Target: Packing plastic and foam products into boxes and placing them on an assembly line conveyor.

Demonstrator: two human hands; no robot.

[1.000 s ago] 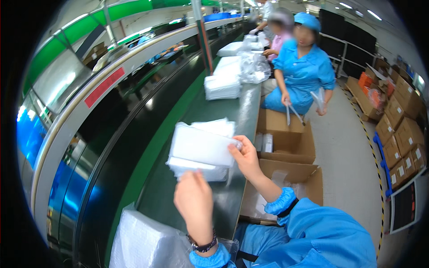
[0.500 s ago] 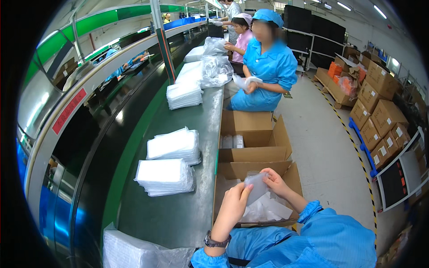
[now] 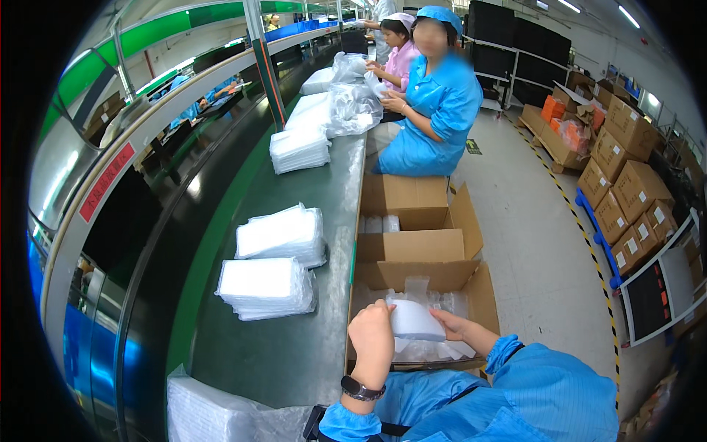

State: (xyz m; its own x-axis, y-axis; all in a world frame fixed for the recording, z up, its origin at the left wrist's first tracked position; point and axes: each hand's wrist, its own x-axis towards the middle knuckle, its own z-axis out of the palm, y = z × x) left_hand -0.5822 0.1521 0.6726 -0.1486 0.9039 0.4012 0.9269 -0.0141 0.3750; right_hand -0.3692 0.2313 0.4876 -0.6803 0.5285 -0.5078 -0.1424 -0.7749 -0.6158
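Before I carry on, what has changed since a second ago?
The left hand and right hand have moved right, from above the bench to the near cardboard box, where both hold a white packet. The co-worker's hands, apart before, have come together beside the bench. The two white stacks still lie there; both boxes stay open.

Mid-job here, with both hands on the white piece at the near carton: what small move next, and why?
Probably lower the white piece gently into the near carton, keeping both grips: the left hand and right hand hold it from opposite sides, the carton is open beneath, and clear plastic pieces already lie inside.
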